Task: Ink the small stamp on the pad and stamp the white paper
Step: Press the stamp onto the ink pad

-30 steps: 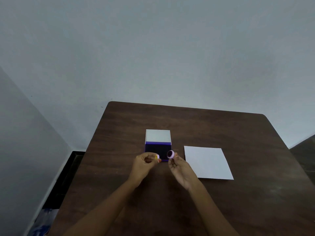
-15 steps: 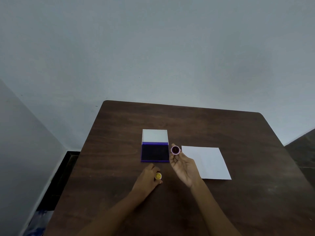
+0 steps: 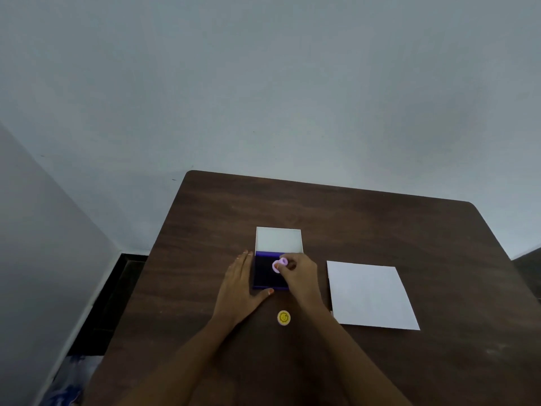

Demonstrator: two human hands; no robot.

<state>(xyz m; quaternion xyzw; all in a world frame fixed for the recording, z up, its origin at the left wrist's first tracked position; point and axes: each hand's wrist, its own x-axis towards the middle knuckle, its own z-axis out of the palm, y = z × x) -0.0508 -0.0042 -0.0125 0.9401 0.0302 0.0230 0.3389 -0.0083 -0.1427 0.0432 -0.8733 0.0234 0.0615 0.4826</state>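
A small pink round stamp point(image 3: 279, 264) is pinched in my right hand point(image 3: 298, 273) and sits down on the dark purple ink pad point(image 3: 265, 273). The pad's white lid point(image 3: 278, 240) lies open behind it. My left hand point(image 3: 240, 288) rests flat on the table against the pad's left edge, fingers spread, thumb along its front. The white paper point(image 3: 370, 294) lies to the right of the pad, apart from both hands. A yellow smiley cap point(image 3: 283, 317) lies on the table between my forearms.
The dark brown wooden table point(image 3: 380, 224) stands against a pale wall, with its left edge close to a side wall and a dark floor gap point(image 3: 111, 303). Bare wood surrounds the pad and paper.
My right hand has carried the stamp from beside the pad down onto the ink. My left hand let go of the yellow cap and moved up to the pad's left side.
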